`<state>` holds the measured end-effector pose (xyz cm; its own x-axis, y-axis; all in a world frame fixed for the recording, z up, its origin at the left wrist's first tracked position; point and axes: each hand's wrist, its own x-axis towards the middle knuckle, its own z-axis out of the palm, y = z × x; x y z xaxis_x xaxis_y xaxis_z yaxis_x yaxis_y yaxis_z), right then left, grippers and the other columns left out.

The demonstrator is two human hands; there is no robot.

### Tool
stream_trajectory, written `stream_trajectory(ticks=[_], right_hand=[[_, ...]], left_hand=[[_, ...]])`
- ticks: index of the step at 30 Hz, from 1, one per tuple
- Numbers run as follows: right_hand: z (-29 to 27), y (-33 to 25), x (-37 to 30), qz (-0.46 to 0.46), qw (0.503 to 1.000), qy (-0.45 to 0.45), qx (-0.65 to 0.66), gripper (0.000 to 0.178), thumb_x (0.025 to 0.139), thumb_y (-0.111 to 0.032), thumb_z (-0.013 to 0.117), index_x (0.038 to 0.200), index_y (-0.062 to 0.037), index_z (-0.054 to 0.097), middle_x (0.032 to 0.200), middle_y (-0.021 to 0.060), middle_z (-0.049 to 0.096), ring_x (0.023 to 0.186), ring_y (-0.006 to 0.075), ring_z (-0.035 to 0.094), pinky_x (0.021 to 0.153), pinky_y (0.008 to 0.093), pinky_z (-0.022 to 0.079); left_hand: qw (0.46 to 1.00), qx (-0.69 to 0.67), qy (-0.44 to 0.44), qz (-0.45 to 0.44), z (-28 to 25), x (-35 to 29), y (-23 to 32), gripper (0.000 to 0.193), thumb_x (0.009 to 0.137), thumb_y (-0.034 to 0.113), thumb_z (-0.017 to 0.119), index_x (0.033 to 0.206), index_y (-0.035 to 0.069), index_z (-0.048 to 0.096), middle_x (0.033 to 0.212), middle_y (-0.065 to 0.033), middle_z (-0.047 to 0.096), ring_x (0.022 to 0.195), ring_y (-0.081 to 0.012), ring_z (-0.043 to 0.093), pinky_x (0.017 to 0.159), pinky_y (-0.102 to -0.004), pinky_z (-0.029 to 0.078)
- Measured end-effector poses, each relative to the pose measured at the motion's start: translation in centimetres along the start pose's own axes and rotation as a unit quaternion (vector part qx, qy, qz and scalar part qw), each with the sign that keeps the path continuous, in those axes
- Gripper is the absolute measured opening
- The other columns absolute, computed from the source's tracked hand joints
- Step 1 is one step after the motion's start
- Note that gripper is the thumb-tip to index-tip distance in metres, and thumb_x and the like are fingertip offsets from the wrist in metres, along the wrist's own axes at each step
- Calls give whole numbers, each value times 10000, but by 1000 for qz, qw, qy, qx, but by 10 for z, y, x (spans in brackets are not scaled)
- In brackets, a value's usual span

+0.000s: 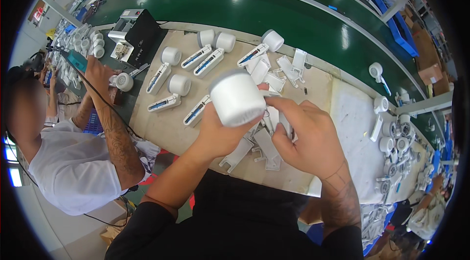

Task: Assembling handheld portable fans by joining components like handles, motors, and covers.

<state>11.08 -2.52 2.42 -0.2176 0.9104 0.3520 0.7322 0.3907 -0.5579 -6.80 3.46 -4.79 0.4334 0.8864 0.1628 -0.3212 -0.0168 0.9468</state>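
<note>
The largest thing is the green conveyor belt, which runs across the far side behind the worktable. At the left, a co-worker in a white shirt sits close to the table end. On the right side of the table, a crowd of white round-headed units stands near the edge. A heap of loose white plastic parts lies in the middle, partly covered by the person's hands. A long blue tray is beyond the belt, and a black machine stands at the far left corner.

The right hand is over the heap, its forefinger reaching to the side of the held piece and its thumb apart from it; whether they pinch something there, I cannot tell. The left hand is closed around a white cylindrical head with grey rim, raised above the table. This head stands before one of the six white handled devices, and hides its upper end.
</note>
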Motion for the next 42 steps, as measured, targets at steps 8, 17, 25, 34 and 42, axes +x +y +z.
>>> stream_trajectory(ticks=[8, 17, 25, 34, 42], right_hand=[[-27, 9, -4, 128, 940, 256, 185, 324, 973, -29, 549, 1296, -16, 557, 1066, 69, 686, 828, 92, 636, 689, 226, 478], [-16, 33, -28, 249, 801, 252, 482, 270, 916, -47, 665, 1139, -55, 513, 960, 52, 647, 791, 112, 645, 640, 251, 534], [16, 16, -27, 268, 787, 171, 529, 303, 885, -53, 739, 1031, -83, 475, 886, 72, 687, 613, 65, 588, 503, 186, 442], [32, 2, -23, 267, 824, 213, 452, 303, 890, -51, 737, 1060, -64, 486, 908, 73, 695, 733, 63, 627, 572, 193, 493], [3, 23, -30, 296, 836, 196, 418, 232, 990, -215, 602, 1105, -33, 518, 696, 68, 655, 510, 124, 615, 441, 228, 475]], left_hand=[[982, -146, 53, -104, 3, 4, 2, 440, 982, 136, 613, 1383, 3, 489, 1356, -160, 578, 1147, -256, 642, 920, -395, 579], [970, -212, 32, -115, 13, 5, 8, 472, 1037, 260, 465, 1401, -40, 442, 1359, -192, 566, 1185, -296, 626, 958, -463, 560], [957, -264, 25, -114, 24, 2, 9, 458, 1043, 242, 465, 1425, -6, 430, 1379, -182, 539, 1218, -293, 599, 981, -457, 548], [988, -136, 50, -45, 25, -5, 3, 561, 945, 104, 661, 1434, 1, 406, 1386, -169, 534, 1212, -275, 594, 935, -424, 581], [976, -197, 93, -25, 29, -2, 12, 380, 931, 75, 690, 1281, -9, 566, 1211, -92, 644, 1028, -144, 640, 857, -310, 556]])
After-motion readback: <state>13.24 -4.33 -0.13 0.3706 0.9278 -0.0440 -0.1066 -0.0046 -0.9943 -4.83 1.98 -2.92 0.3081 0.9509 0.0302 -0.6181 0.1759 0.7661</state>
